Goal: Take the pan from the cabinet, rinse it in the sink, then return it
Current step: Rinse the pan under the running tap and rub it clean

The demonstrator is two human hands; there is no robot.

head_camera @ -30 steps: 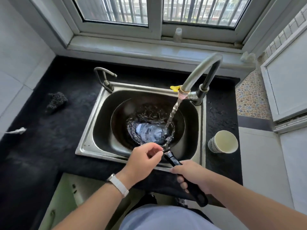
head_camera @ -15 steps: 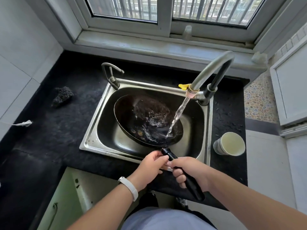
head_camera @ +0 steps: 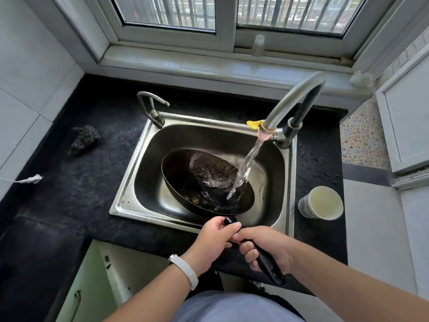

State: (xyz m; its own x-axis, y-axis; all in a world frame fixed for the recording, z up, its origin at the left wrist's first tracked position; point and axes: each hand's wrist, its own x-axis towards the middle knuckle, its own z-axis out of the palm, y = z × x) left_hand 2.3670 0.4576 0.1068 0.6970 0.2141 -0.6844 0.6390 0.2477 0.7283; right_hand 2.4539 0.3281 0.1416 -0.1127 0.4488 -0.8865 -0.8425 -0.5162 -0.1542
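The pan (head_camera: 206, 182) sits tilted inside the sink (head_camera: 130, 203), its dark bowl facing up and toward the left, with its far edge low in the basin and its near edge raised by the handle (head_camera: 267, 263). Water (head_camera: 246, 166) from the tap (head_camera: 292, 98) runs onto the right part of the pan's inside and spreads over it. The left hand (head_camera: 213, 242) wraps the handle close to the pan, fingers closed around it; the right hand (head_camera: 267, 247) grips the same handle further back, fingers curled tightly under it.

So the pan is out of the cabinet and the rinse is in hand, probably at the stage of tipping water out or swilling it round. Dark patches show on the inside, though whether these are dirt or the pan's own colour cannot be told. What is left: finish the rinse, shut off the tap, drain the pan and carry it back to the cabinet (head_camera: 97, 282) below the surface (head_camera: 69, 205), where a door seems to stand open.

A paper cup (head_camera: 322, 203) lies on the surface right of the sink, and a dark scrubber (head_camera: 84, 139) sits well to the left.
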